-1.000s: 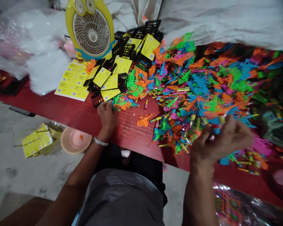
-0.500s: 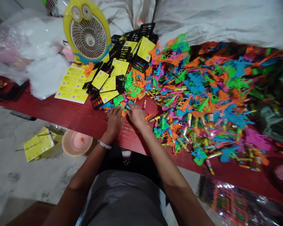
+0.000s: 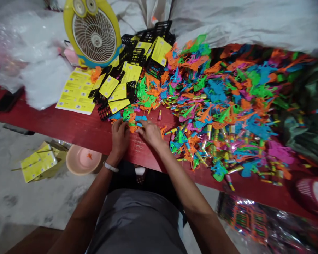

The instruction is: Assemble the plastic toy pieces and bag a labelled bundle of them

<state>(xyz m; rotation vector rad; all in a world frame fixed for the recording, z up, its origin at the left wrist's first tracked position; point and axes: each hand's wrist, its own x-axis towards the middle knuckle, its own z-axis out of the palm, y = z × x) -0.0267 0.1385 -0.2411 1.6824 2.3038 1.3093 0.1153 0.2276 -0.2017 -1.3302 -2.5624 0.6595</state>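
Note:
In the head view, my left hand (image 3: 119,139), with a pale bracelet at the wrist, rests on the red table's near side with its fingers stretched forward and the thumb apart. My right hand (image 3: 152,134) is curled opposite it, fingertips closed at a small blue plastic piece (image 3: 139,124). Between both hands lies a small cluster of orange plastic toy pieces (image 3: 133,118), with a green piece (image 3: 127,113) just beyond my left fingertips. A pink-and-yellow tube (image 3: 159,115) lies right of the cluster. My fingers partly hide what they touch.
A big heap of colourful plastic toys (image 3: 217,91) covers the right side. Black plastic racks with yellow cards (image 3: 118,92) and a yellow fan (image 3: 95,38) stand behind my hands. A yellow printed sheet (image 3: 75,92) lies left. On the floor are a pink basin (image 3: 71,160) and packed bags (image 3: 250,218).
The whole view has shifted slightly, with things now further left. My hands have moved a little apart, baring more of the orange and blue pieces between them.

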